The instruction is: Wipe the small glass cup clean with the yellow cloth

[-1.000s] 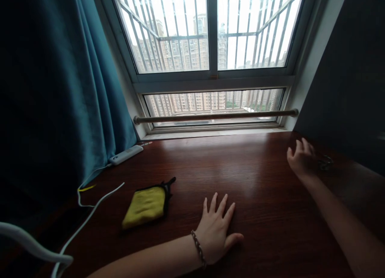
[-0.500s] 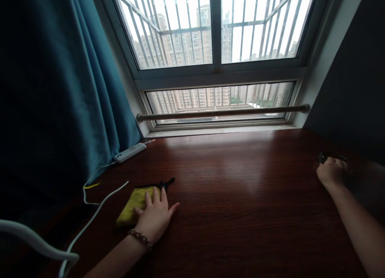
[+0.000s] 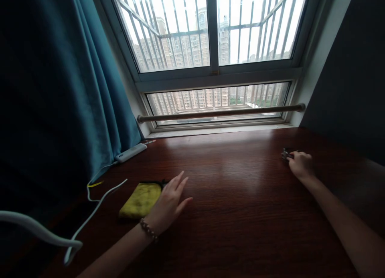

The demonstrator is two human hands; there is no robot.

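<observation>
"How are the fingers of the left hand standing?"

"They are standing apart, the thumb pointing outward. A bracelet is circling the wrist."

"And the right hand?"

"Its fingers are clamping a small dark object, which is poking out on the left. Its exact shape is not showing."

"Where is the yellow pouch lying?"

"On the table, the left hand overlapping its right edge; whether they are touching, the view is not telling."

"Farther out?"

"A white cable is curving left of the pouch, a white strip is resting by the curtain, and a rail is crossing the window."
</observation>
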